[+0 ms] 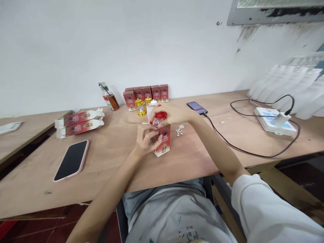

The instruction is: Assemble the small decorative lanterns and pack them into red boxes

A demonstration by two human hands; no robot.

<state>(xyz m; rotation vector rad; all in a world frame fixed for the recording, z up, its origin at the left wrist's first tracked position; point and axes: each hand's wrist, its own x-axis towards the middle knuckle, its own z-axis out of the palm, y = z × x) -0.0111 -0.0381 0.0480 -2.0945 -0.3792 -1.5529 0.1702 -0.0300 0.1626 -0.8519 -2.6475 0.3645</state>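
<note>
My left hand (148, 139) is closed round a red printed box (165, 136) that stands on the table with its top flaps up. From above, my right hand (170, 113) grips a small red lantern (160, 115) with a clear globe. The lantern's lower part is inside the box top and hidden. Just behind the hands are gold lanterns (140, 107) and a white-topped lantern (153, 102). Several small round white pieces (179, 131) lie to the right of the box.
Several closed red boxes (143, 92) line the wall beside a bottle of brown liquid (110, 99). Flattened boxes (79, 123) and a pink-edged phone (72, 160) lie at left. A cabled phone (197, 108), a power strip (274, 120) and white stacked pieces (283, 84) occupy the right.
</note>
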